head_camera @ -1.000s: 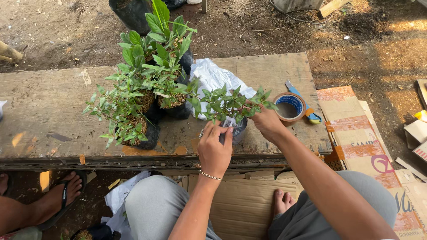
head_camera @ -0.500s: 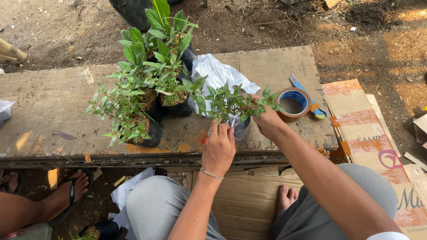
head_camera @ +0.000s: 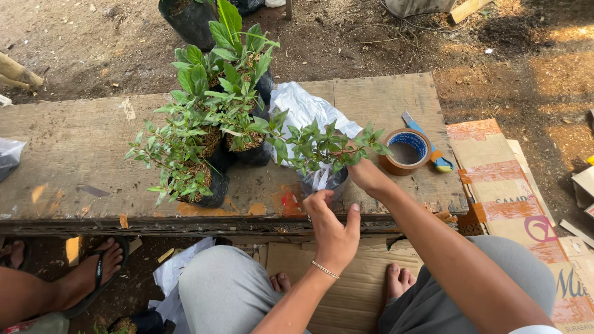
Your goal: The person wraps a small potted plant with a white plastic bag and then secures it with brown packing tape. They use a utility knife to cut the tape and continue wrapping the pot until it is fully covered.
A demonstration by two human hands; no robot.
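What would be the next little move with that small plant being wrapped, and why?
Probably draw the white plastic snug around the small plant: the left hand pinches it at the base, the right hand steadies the stem, and the tape roll lies alongside.

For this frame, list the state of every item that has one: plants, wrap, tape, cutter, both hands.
Small plant: upright, held, base wrapped in white plastic.
White plastic sheet: crumpled on the wooden board.
Potted plants: upright in black bags.
Tape roll: lying flat.
Blue cutter: lying flat.
Left hand: gripping the wrap.
Right hand: holding the plant.
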